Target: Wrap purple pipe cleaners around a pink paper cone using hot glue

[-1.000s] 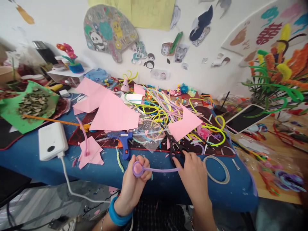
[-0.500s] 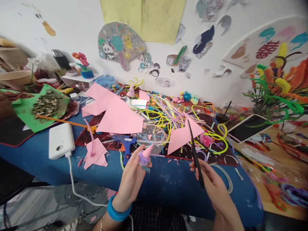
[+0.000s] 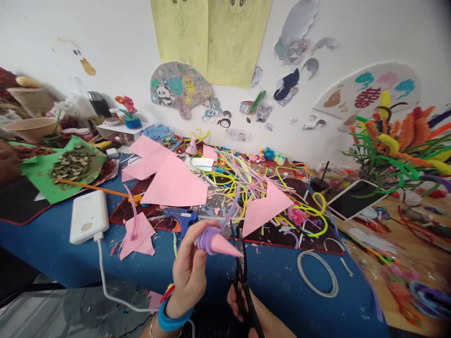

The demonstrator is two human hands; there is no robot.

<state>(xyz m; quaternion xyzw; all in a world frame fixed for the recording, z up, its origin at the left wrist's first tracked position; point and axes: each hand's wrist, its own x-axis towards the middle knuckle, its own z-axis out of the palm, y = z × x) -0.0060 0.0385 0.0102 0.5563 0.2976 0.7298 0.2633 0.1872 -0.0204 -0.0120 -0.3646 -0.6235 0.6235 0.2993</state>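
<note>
My left hand (image 3: 190, 270) is closed around a small craft piece: a pink paper cone (image 3: 223, 245) with a fuzzy purple pipe cleaner (image 3: 204, 240) coiled round its base. The cone's tip points right. A loose purple end stands up from the coil toward the back. In my right hand (image 3: 262, 315) are black scissors (image 3: 241, 270), their blades parted and pointing away from me, close beside the cone's tip. Whether a blade touches the cone or the loose end, I cannot tell. A blue glue gun (image 3: 185, 219) lies just behind my left hand.
Pink paper sheets (image 3: 179, 183) and a heap of pipe cleaners (image 3: 243, 169) cover the dark mat. A white power bank (image 3: 89, 217) with its cable stands left. A tape ring (image 3: 299, 267) lies right, near a propped tablet (image 3: 355, 199). A green sheet (image 3: 37, 176) bears dried flakes.
The cone has turned from pointing upward to pointing right, and its purple loose end now shows. My right hand has brought the scissors left to it, and their blades have opened. The view has tilted up.
</note>
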